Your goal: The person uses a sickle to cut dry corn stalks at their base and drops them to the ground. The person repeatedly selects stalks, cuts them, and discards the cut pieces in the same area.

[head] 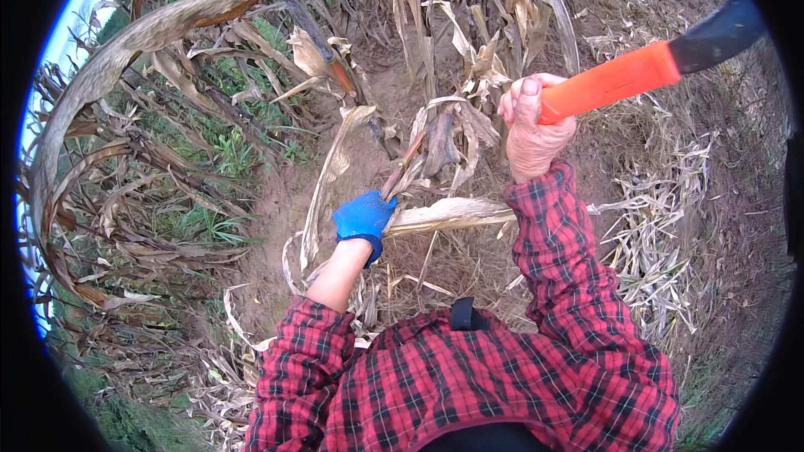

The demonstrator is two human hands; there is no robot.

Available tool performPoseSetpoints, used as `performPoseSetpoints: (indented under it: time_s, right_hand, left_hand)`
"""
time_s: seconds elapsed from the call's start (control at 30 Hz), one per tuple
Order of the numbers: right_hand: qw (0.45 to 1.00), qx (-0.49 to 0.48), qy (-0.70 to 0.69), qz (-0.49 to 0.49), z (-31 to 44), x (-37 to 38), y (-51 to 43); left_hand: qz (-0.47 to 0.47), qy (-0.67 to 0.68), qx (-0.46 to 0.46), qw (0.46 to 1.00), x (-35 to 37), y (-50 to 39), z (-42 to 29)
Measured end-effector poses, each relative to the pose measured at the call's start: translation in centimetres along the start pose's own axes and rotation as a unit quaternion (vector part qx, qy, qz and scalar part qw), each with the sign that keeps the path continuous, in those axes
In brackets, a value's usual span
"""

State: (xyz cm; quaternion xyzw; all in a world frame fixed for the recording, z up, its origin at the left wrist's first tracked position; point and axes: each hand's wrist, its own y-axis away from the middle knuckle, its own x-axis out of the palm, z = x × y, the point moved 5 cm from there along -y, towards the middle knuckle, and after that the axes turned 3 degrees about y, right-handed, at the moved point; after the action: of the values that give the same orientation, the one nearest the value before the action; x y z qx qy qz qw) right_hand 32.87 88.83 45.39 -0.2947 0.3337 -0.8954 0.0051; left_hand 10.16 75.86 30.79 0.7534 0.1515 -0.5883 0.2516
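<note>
My left hand (366, 221), in a blue knit glove, is closed around a dry corn stalk (408, 160) that leans up and to the right, with withered leaves hanging from it. A long pale dry leaf (449, 214) stretches rightward from beside the glove. Bare of any glove, my right hand (537, 122) grips the orange handle (609, 83) of a curved, dark-bladed tool, held raised on the right. Its blade (719, 31) points to the upper right, and the tip fades into the dark rim of the view.
Dry standing corn stalks (427, 44) rise ahead. On the left, bent stalks and a long arching leaf (135, 37) crowd the view, with green weeds (235, 154) below them. Cut dry leaves (659, 232) lie on the ground at the right. Reddish soil (282, 201) shows near the glove.
</note>
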Motion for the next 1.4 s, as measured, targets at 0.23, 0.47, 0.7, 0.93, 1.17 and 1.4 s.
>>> performPoseSetpoints:
  time_s: [0.23, 0.47, 0.7, 0.93, 1.17, 1.4]
  right_hand:
    - [0.285, 0.422, 0.510, 0.693, -14.1, -25.5, 38.1]
    - [0.592, 0.456, 0.537, 0.391, -13.2, -20.9, 30.2]
    - [0.893, 0.395, 0.131, 0.172, -16.0, 1.0, 8.1]
    - [0.798, 0.562, 0.039, 0.216, -19.5, 11.4, 13.7]
    - [0.844, 0.440, 0.143, 0.271, -17.8, 7.7, 22.5]
    - [0.824, 0.507, 0.051, 0.247, -12.6, 6.1, 23.2]
  left_hand:
    - [0.285, -0.321, 0.212, 0.878, 11.7, 5.4, 3.3]
    - [0.286, -0.313, 0.090, 0.901, 15.0, 10.7, 16.9]
    - [0.108, -0.953, 0.228, -0.166, 6.0, 5.8, 20.7]
    - [0.181, -0.874, -0.082, -0.443, -16.5, 1.8, 17.8]
    - [-0.247, -0.783, -0.319, -0.474, -28.6, -2.2, 5.7]
    - [-0.420, -0.904, -0.018, 0.081, -35.2, -14.0, 3.0]
